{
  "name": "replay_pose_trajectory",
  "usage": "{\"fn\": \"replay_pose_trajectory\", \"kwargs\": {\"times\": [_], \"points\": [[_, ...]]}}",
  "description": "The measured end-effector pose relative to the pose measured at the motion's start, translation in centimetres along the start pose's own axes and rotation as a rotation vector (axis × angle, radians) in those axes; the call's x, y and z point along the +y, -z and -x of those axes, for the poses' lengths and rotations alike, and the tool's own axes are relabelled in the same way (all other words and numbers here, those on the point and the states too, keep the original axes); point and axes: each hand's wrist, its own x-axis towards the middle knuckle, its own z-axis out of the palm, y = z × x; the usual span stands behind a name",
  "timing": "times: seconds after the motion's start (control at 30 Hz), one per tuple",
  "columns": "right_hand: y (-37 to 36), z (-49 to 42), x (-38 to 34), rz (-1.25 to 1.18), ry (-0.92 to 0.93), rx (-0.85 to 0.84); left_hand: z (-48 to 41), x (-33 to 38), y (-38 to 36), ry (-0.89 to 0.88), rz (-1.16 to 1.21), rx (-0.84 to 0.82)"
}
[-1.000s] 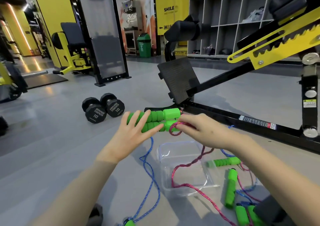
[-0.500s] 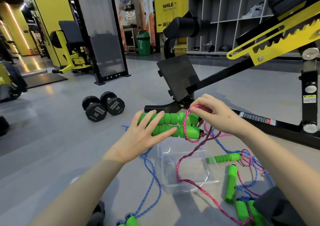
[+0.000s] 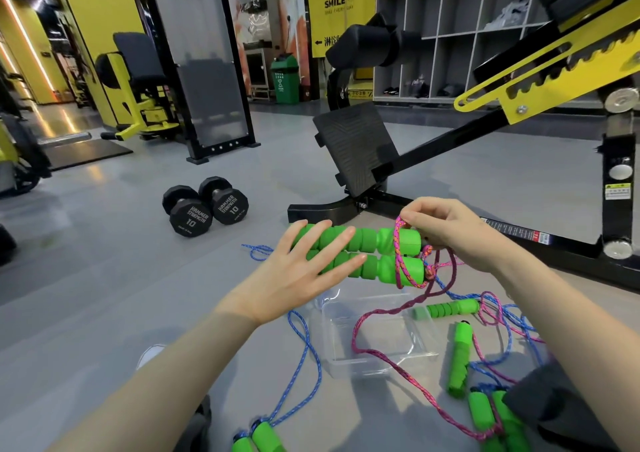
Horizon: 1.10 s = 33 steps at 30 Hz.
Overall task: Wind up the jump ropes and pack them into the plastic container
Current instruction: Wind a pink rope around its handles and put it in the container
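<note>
My left hand (image 3: 298, 271) holds a pair of green foam handles (image 3: 377, 254) side by side in the air, fingers laid across them and the thumb hidden. At the pair's right end my right hand (image 3: 450, 230) pinches the pink rope (image 3: 398, 244), which loops round both handles. The rest of that rope trails down across the clear plastic container (image 3: 381, 370) on the floor below. A blue rope (image 3: 304, 354) lies left of the container, with its green handles (image 3: 258, 436) at the bottom edge. More green handles (image 3: 459, 361) and tangled pink and blue ropes lie to the right.
Two black 10 dumbbells (image 3: 204, 206) sit on the grey floor to the left. A black and yellow bench frame (image 3: 415, 161) stands right behind my hands. A dark grey clothed shape (image 3: 561, 406), maybe my leg, fills the bottom right corner.
My right hand has carried the pink rope up and over the handles' right end, adding a loop. The handle pair has shifted right and nearer to me.
</note>
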Motion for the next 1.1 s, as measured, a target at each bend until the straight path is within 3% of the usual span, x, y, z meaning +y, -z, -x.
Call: {"fn": "replay_pose_trajectory", "kwargs": {"times": [0.33, 0.5, 0.6, 0.67, 0.87, 1.1], "points": [[-0.4, -0.1, 2.9, -0.624, -0.124, 0.023, -1.4, 0.3, 0.0, 0.035, -0.006, 0.138], [-1.6, -0.3, 3.6, -0.73, -0.148, -0.064, -1.4, -0.1, 0.1, 0.05, -0.014, 0.166], [-2.4, -0.2, 4.3, -0.656, -0.087, -0.056, -1.8, 0.0, 0.3, 0.069, -0.019, 0.181], [-3.8, -0.1, 4.4, -0.54, -0.032, 0.077, -2.3, 0.0, 0.4, 0.094, -0.022, 0.205], [-8.3, 0.2, 3.6, -0.302, -0.087, 0.323, -2.2, -0.6, -0.1, 0.167, -0.079, 0.249], [-9.9, 0.7, 1.9, -0.23, -0.108, 0.331, -0.2, -1.9, -0.9, 0.25, -0.165, 0.193]]}}
